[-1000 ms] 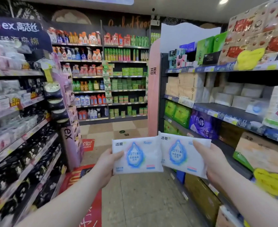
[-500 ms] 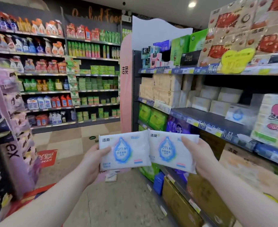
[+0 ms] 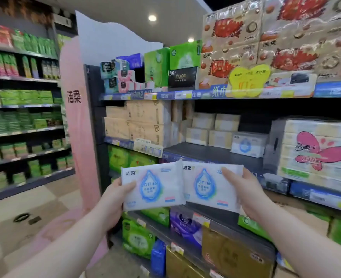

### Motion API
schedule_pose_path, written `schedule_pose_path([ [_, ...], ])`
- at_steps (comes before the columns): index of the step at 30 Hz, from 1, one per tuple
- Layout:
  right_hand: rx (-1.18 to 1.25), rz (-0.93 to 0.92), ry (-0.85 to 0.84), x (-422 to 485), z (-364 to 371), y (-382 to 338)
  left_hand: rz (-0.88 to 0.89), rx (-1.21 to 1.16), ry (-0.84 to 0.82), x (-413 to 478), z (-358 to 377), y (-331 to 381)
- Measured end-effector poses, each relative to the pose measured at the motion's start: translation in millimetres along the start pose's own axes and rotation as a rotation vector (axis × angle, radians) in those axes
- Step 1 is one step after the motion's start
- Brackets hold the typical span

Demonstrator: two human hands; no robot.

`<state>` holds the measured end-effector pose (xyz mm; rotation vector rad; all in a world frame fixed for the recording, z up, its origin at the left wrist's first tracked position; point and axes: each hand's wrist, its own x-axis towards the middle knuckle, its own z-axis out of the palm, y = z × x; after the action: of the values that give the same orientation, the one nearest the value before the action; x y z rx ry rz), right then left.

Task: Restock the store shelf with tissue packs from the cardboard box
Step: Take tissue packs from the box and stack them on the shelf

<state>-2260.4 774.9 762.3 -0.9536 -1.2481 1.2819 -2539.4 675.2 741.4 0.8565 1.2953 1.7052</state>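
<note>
Since a second ago the view has swung from aisle to shelf (image 3: 205,153): left hand (image 3: 115,199) grips left tissue pack (image 3: 155,187), right hand (image 3: 244,189) grips right tissue pack (image 3: 207,187), edges touching, raised before the bare gap beside a matching pack (image 3: 246,145), so placement likely next.

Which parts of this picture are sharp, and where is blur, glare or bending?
Head view: left pack and right pack fairly sharp; far left shelves blurred; glare streaks on the top bales; shelf edge slightly bowed by the wide lens.
</note>
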Motion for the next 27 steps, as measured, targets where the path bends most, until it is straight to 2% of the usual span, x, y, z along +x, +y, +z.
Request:
schedule_pose_path([
  [9,-0.037,-0.052,0.257,58,-31,-3,-0.167,-0.024,-0.201,115,59,-45],
  [13,-0.045,-0.08,0.339,110,-45,-5,-0.15,-0.007,-0.277,155,94,-53],
  [21,-0.01,-0.182,0.363,229,-65,-13,-0.111,-0.007,-0.237,275,170,-40],
  [27,-0.058,-0.227,0.39,291,-78,-11,-0.119,0.107,-0.209,344,214,-57],
])
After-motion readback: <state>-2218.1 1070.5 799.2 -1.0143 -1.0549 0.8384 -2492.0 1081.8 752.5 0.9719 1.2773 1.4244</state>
